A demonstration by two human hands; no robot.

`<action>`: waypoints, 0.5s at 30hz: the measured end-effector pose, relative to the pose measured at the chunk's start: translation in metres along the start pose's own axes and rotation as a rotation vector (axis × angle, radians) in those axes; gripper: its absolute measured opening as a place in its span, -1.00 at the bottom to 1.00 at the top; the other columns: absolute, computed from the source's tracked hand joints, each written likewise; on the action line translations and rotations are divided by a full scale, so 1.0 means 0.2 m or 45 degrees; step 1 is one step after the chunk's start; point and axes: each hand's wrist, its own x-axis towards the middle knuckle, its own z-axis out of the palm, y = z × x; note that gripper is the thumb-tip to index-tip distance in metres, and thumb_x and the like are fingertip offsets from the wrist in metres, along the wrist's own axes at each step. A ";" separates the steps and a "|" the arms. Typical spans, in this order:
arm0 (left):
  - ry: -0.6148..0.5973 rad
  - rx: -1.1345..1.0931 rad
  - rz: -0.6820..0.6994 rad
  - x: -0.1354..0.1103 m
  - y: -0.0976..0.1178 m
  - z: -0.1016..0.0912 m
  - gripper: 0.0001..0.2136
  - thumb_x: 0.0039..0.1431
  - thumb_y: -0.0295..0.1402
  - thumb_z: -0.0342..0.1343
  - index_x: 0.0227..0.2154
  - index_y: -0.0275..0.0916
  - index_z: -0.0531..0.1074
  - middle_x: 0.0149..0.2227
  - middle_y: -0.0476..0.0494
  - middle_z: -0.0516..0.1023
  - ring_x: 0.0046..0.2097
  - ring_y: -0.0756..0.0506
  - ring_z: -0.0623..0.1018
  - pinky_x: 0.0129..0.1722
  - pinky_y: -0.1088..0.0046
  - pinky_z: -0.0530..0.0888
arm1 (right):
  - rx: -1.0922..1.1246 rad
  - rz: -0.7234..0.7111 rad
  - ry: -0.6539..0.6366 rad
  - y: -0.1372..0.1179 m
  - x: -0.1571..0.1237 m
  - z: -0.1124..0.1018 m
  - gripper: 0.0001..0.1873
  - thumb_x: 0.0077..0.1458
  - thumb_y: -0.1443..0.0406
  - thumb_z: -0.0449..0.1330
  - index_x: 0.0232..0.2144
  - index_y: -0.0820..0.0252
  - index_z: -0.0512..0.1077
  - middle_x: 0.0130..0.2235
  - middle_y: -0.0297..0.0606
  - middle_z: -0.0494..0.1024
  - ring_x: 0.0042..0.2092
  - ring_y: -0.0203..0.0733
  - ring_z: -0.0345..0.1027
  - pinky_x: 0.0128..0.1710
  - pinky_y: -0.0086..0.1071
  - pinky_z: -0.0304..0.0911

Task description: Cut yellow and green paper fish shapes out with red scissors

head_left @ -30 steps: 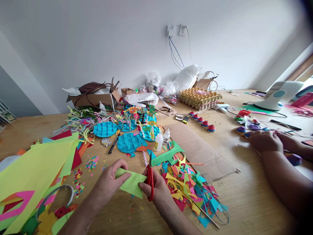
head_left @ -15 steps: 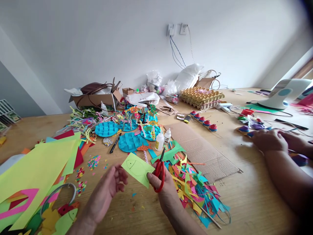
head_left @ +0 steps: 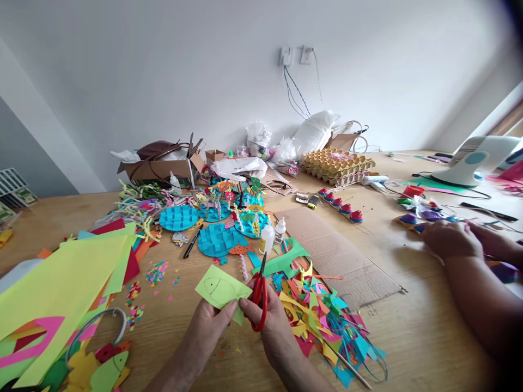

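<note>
A light green paper (head_left: 218, 286) with a fish outline drawn on it is held up over the table, tilted. My left hand (head_left: 210, 321) pinches its lower edge, thumb on top. My right hand (head_left: 272, 321) has its thumb at the paper's right end and also holds red-handled scissors (head_left: 260, 299), their blades pointing up and away from me. Just beyond the paper lie an orange spotted paper fish (head_left: 240, 249) and a lilac twisted strip (head_left: 243, 268). Blue round woven pieces (head_left: 216, 240) lie farther back.
Coloured scraps (head_left: 318, 316) lie right of my hands beside a cardboard sheet (head_left: 339, 250). Coloured paper sheets (head_left: 77, 272) are stacked at left. Two glue bottles (head_left: 267, 237) stand ahead, and a black marker (head_left: 192, 242) lies left of them. Another person's hands (head_left: 453, 239) work at right.
My left hand has moved right and taken hold of the green paper, which was in my right hand alone. The paper and scissors have shifted slightly left and toward me.
</note>
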 end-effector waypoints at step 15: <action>-0.037 0.254 0.188 -0.04 0.12 -0.02 -0.90 -0.12 -0.32 0.13 -0.63 -0.19 0.44 -0.67 0.01 0.42 -0.60 -0.05 0.37 -0.54 0.45 0.36 | -0.251 -0.036 0.025 -0.15 0.01 0.03 -0.68 -0.15 0.22 0.31 -0.38 0.19 0.29 -0.44 -0.42 0.30 -0.47 -0.36 0.11 -0.51 -0.51 0.06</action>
